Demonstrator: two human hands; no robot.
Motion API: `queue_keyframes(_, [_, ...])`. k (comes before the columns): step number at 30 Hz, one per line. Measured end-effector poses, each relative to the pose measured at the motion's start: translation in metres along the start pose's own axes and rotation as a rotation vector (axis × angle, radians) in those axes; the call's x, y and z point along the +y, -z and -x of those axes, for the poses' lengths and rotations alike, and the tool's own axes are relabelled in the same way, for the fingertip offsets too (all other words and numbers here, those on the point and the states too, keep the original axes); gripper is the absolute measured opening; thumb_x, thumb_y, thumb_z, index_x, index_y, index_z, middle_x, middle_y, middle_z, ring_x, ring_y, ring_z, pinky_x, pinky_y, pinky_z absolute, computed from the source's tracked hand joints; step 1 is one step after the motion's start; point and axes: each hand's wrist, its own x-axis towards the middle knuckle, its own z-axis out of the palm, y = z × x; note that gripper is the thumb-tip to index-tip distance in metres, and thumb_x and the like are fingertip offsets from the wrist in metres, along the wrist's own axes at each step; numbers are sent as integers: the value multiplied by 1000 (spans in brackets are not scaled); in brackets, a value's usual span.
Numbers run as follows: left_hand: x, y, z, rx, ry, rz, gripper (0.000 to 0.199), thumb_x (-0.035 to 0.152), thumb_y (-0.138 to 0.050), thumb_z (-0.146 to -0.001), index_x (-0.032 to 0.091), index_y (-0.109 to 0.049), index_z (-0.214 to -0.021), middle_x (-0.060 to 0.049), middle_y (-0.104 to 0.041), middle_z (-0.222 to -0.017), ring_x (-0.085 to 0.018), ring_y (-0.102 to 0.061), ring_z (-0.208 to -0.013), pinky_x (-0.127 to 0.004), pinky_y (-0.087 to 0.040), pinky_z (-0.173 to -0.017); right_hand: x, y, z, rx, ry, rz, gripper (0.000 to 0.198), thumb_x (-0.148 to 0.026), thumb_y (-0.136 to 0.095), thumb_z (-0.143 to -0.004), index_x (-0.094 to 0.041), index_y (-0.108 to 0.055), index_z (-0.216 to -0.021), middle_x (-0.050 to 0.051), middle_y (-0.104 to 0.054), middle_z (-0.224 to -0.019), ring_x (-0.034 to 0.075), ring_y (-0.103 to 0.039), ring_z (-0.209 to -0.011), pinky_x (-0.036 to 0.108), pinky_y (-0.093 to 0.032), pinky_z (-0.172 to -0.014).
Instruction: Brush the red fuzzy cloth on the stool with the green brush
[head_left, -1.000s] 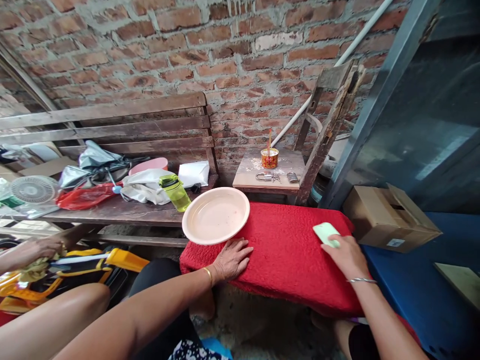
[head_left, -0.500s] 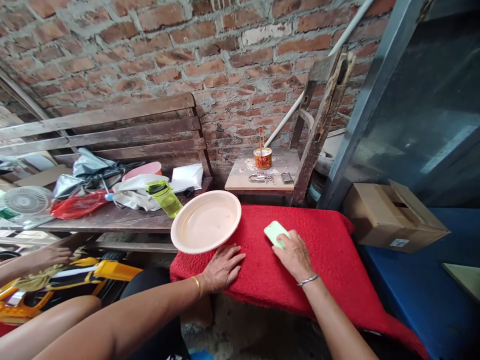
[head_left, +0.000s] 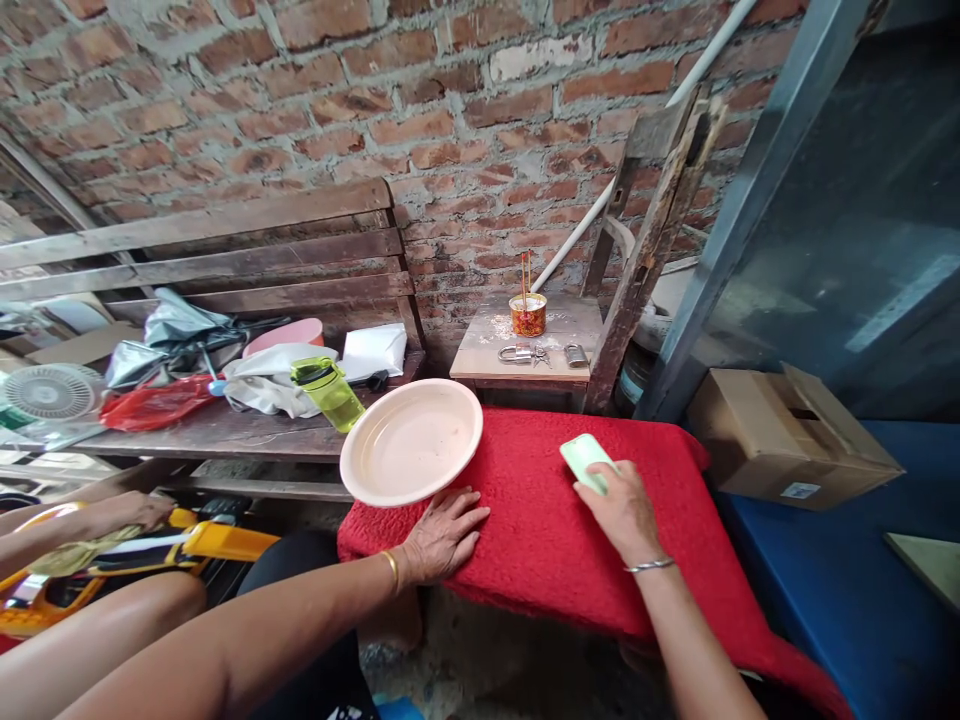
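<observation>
A fuzzy red cloth (head_left: 540, 540) is spread over a low surface in front of me. My left hand (head_left: 444, 535) lies flat on it with its fingers out, just below the rim of a pale pink basin (head_left: 420, 440) that holds some clear water. My right hand (head_left: 626, 510) grips a pale green oblong block (head_left: 585, 460) with rounded corners and rests it on the cloth. The block's underside is hidden, so its kind cannot be made out.
A wooden bench (head_left: 247, 440) at left carries a green bottle (head_left: 334, 395), bags and a fan (head_left: 56, 392). Behind, a chair (head_left: 480, 365) holds an incense pot (head_left: 528, 314) and padlocks. A cardboard box (head_left: 765, 440) stands right. Another person's hand (head_left: 142, 510) is at left.
My right hand has slid the green block to the right and slightly down across the red cloth. My left hand stays put. The other person's hand at left has shifted right.
</observation>
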Motion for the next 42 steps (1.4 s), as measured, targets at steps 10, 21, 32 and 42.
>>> queue_keyframes(10, [0,-1,-1,15,0,-9,41,27,-49,-94,27,-58,-135,-8,-55,-139,-28,-47,-133,-49,-39,-112,94,59,-4,162,-509,338,41,-54,-61,-80,-25,-74,-106,9,-52,-88,26,-55,-78,40,-44,-71])
queue_keyframes(21, [-1,-2,1,25,11,-17,42,27,-50,-93,28,-58,-134,-8,-55,-138,-27,-47,-133,-49,-38,-113,-64,-33,8,-181,105,-33,18,-32,-67,-80,-26,-72,-96,4,-55,-95,19,-54,-88,29,-42,-80])
queue_keyframes(32, [3,0,-1,11,22,10,43,27,-51,-93,28,-58,-135,-8,-55,-140,-27,-46,-134,-48,-37,-113,82,44,-24,154,-524,293,41,-52,-62,-80,-23,-75,-107,9,-52,-85,26,-56,-78,39,-45,-69])
queue_keyframes(42, [2,3,-1,-2,13,-14,42,27,-50,-93,27,-58,-134,-8,-55,-139,-28,-47,-133,-48,-38,-112,-45,-32,-14,-112,100,-115,20,-34,-66,-80,-27,-72,-97,4,-54,-96,19,-54,-89,31,-44,-81])
